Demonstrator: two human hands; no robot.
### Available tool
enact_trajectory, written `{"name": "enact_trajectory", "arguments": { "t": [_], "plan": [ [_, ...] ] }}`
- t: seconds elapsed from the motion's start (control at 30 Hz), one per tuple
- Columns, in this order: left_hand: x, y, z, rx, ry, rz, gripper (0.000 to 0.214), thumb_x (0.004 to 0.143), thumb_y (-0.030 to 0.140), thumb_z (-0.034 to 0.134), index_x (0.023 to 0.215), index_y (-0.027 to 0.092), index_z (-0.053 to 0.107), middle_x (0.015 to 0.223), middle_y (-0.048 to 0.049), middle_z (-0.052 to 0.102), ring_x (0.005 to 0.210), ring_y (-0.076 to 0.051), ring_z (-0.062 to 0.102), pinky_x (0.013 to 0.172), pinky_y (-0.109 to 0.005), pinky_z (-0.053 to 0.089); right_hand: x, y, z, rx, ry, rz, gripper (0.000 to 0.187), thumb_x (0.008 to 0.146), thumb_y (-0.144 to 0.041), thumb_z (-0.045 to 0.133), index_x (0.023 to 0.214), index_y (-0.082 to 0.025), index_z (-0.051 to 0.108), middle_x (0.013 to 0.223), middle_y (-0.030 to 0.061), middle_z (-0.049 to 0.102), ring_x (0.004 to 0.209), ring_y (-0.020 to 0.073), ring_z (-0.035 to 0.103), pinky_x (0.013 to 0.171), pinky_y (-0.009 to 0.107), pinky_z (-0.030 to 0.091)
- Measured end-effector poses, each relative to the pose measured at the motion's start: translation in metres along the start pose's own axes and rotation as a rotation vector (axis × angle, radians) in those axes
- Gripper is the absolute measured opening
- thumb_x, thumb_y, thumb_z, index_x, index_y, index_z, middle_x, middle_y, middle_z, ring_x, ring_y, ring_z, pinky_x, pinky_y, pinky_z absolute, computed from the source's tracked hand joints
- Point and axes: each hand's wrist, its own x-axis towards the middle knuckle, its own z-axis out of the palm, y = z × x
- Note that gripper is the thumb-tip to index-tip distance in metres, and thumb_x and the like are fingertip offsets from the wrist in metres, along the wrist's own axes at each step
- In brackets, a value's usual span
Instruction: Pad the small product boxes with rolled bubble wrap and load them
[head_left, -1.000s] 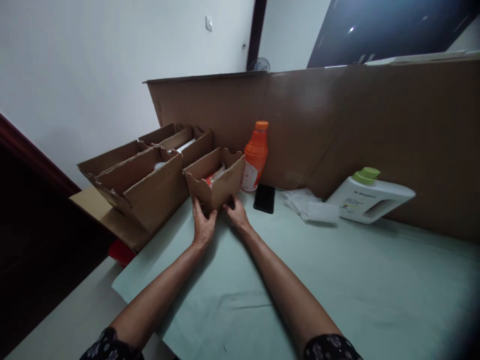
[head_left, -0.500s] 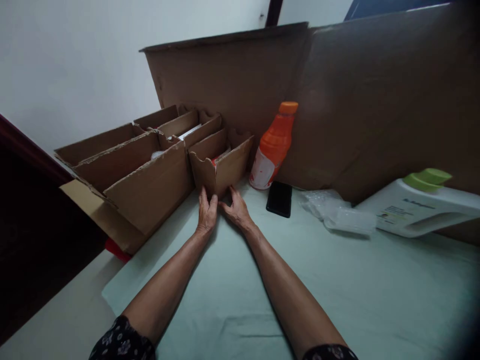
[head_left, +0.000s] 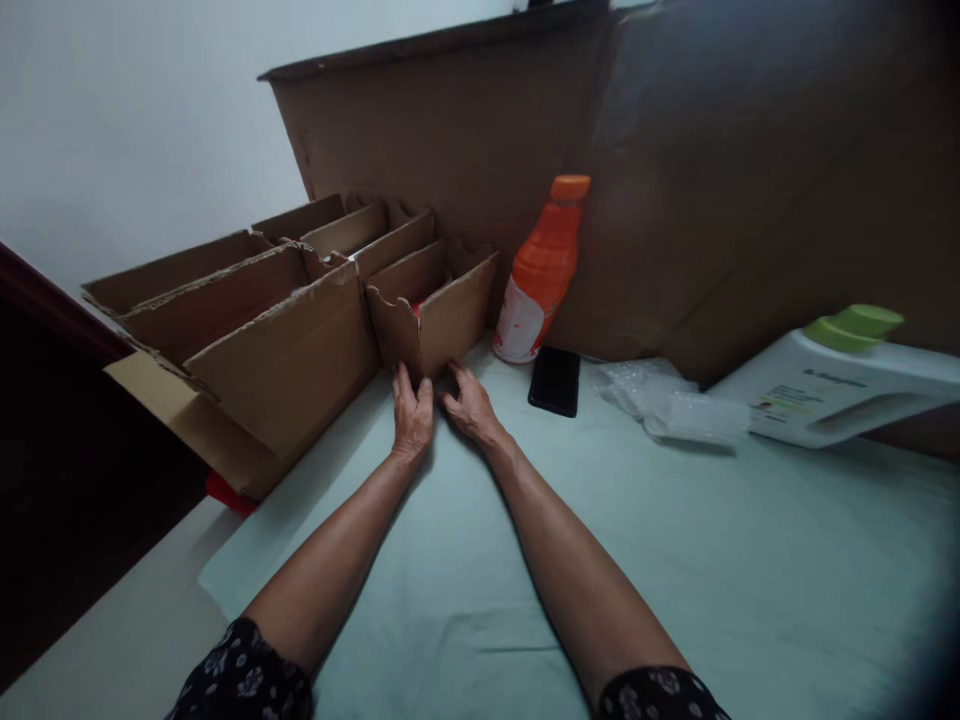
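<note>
A small open cardboard box (head_left: 454,315) stands at the near right end of a group of cardboard compartments. My left hand (head_left: 412,412) has its fingertips against the lower front corner of this box, thumb apart. On the other side of that corner, my right hand (head_left: 469,405) touches the bottom of the box's right-hand face, its fingers outstretched. Neither hand grips anything. Something red shows inside the small box, mostly hidden by its walls. Left of it sits a larger divided cardboard box (head_left: 292,350), whose contents are largely out of sight.
An orange bottle (head_left: 546,265) leans near the tall cardboard panel (head_left: 450,140). Beside it lies a black phone (head_left: 555,381), then bubble wrap (head_left: 675,405) and a white jug with a green cap (head_left: 817,390). A pale green cloth (head_left: 637,560) covers the table.
The view has tilted down a little, so the boxes and bottle sit slightly differently in it. Both hands stay at the small box's base; nothing has been picked up.
</note>
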Motion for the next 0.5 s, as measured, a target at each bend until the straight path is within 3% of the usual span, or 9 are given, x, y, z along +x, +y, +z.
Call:
{"name": "enact_trajectory", "arguments": {
  "t": [0.23,0.5],
  "plan": [
    [-0.0015,-0.0004,0.0017,0.019,0.012,0.016,0.069,0.099,0.050,0.043,0.157,0.014,0.032,0.166,-0.0180,0.031,0.156,-0.030,0.023,0.128,-0.046,0.018,0.0000,0.0012,0.0003,-0.052,-0.016,-0.022,0.072,0.077,-0.024,0.061,0.145,-0.003,0.050,0.155,0.0242,0.046,0.146,0.0330,0.043,0.124,0.048,0.031],
    [-0.0030,-0.0011,0.0036,0.052,0.016,0.031,0.064,0.099,0.043,0.045,0.154,0.012,0.037,0.162,-0.0196,0.037,0.153,-0.029,0.031,0.127,-0.044,0.023,0.0015,0.0033,-0.0021,-0.121,-0.024,-0.033,0.072,0.079,-0.023,0.059,0.148,-0.008,0.047,0.155,0.0218,0.047,0.145,0.0312,0.044,0.122,0.049,0.033]
  ]
}}
